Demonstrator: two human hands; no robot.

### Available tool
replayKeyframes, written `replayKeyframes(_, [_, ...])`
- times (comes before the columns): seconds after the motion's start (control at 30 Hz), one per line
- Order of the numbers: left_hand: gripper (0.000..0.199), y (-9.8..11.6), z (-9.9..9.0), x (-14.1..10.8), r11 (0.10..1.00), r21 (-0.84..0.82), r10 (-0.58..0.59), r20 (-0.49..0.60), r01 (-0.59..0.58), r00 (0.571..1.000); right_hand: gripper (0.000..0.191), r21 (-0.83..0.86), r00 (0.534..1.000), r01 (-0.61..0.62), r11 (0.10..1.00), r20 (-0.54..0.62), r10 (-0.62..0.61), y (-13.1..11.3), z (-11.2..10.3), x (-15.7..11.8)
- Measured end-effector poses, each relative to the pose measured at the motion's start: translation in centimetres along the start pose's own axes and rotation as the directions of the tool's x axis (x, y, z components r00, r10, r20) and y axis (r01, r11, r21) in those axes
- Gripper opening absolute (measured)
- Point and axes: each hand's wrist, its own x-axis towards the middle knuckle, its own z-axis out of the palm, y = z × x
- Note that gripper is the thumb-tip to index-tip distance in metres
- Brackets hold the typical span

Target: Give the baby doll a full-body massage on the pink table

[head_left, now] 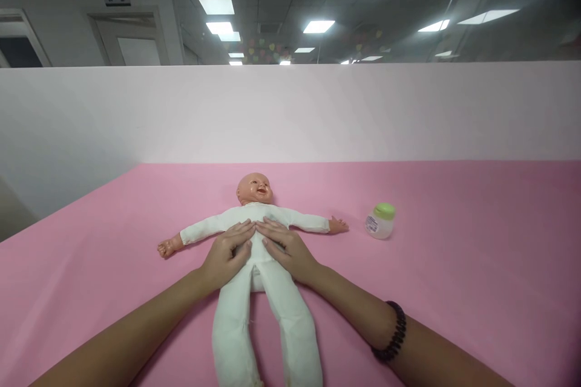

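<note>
A baby doll point(258, 254) with a white cloth body lies on its back, head toward the far side, arms spread wide and legs toward me. My left hand point(229, 254) rests on the left side of its torso, fingers stretched out and lying flat. On the other side of the torso lies my right hand point(290, 251), also flat with its fingers extended. The fingertips of both hands come close together at the middle of the chest. Neither hand grips anything. The doll's feet are beyond the lower edge of the view.
A clear jar point(380, 225) with a green lid stands right of the doll's outstretched arm. Pink cloth point(454, 290) covers the table. Behind it rises a white partition point(318, 112). A dark beaded band point(394, 332) circles my right forearm.
</note>
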Motion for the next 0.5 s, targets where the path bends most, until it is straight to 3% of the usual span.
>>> replayKeyframes(0.13, [0.053,-0.03,-0.24,0.13,0.993,0.071,-0.096,0.093,0.09,0.991,0.052,-0.082,0.99,-0.124,0.989,0.06,0.129,0.09,-0.08,0.16])
replayKeyframes(0.23, [0.059,-0.11,-0.03,-0.02,0.977,0.07,-0.201,0.019,0.2,0.979,0.057,-0.106,0.976,-0.219,0.97,-0.02,0.218,0.03,0.2,0.14])
replayKeyframes(0.3, [0.059,-0.18,0.17,-0.19,0.97,0.054,-0.235,-0.067,0.239,0.97,0.055,-0.113,0.965,-0.241,0.964,-0.134,0.226,-0.12,0.41,0.04])
replayKeyframes(0.4, [0.045,-0.17,0.29,-0.4,0.98,0.061,-0.175,-0.17,0.187,0.97,0.036,-0.146,0.937,-0.202,0.968,-0.315,0.148,-0.44,0.59,-0.15])
replayKeyframes(0.5, [0.033,-0.05,0.21,-0.48,0.997,0.064,-0.027,-0.203,0.04,0.979,0.026,-0.124,0.934,-0.092,0.988,-0.354,0.042,-0.67,0.62,-0.27])
